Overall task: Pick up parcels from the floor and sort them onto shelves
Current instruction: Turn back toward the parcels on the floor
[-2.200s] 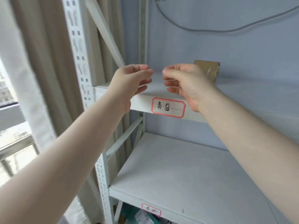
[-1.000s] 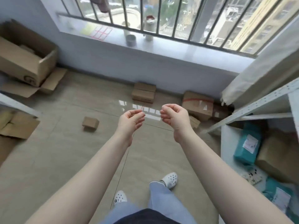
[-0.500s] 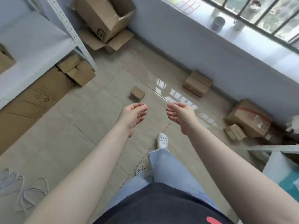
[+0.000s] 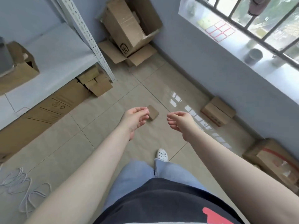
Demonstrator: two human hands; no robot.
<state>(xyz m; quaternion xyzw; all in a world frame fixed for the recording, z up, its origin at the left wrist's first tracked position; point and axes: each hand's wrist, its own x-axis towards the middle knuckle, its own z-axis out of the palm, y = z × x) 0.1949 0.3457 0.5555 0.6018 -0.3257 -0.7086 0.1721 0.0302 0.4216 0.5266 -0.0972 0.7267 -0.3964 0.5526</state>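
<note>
A: Head view gives us the floor [image 4: 113,143] first, pale glossy tile across the whole middle. What do we have on the left?

B: We have the shelf [image 4: 53,59], a white board with a perforated post at its right corner. One brown box [image 4: 19,70] sits on its left end, and flat cardboard [image 4: 48,107] lies on the floor under it.

A: And far off, in the corner?

B: We see an open carton [image 4: 129,25] leaning there with its flaps spread on the tile. On the right, below the barred window [image 4: 242,21], a taped parcel [image 4: 275,160] rests against the wall, and a flat parcel [image 4: 217,110] lies farther along the same wall.

A: Where are our arms?

B: We hold both out over the middle of the floor. Our left hand [image 4: 135,119] has its palm turned up and fingers loosely curled, gripping nothing. Our right hand [image 4: 182,121] is the same, fingers half open and empty, apart from the left.

A: And the smallest thing?

B: We spot a small parcel [image 4: 153,112] on the tile, showing just past our left fingertips, partly hidden by them. We cannot tell whether they touch it. Near us, one white shoe [image 4: 162,154] shows below blue trouser legs, and a coiled cord [image 4: 24,186] lies at the near left.
</note>
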